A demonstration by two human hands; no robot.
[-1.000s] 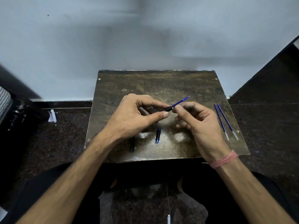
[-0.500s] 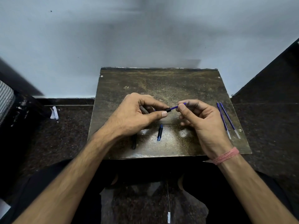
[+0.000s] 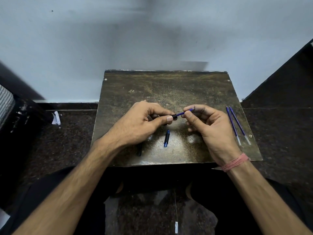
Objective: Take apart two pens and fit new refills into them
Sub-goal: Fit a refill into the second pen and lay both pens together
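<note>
My left hand point(image 3: 138, 122) grips a black pen barrel point(image 3: 174, 116) above the middle of a worn dark board point(image 3: 169, 87); most of the barrel is hidden in the fist. My right hand point(image 3: 210, 126) pinches a thin blue refill point(image 3: 183, 113) that sticks out of the barrel's open end. A short black and blue pen piece point(image 3: 166, 138) lies on the board below the hands. A black pen part point(image 3: 139, 150) lies partly under my left wrist. Two blue refills point(image 3: 237, 124) rest side by side near the board's right edge.
The board rests on a dark speckled stone floor point(image 3: 67, 136) against a pale wall. A scrap of white paper point(image 3: 56, 118) lies on the floor to the left. Dark slanted surfaces rise on both sides. My dark-clothed legs are under the board's near edge.
The blue refill has gone further into the barrel; less of it shows between the hands. My right hand has moved left, closer to my left hand.
</note>
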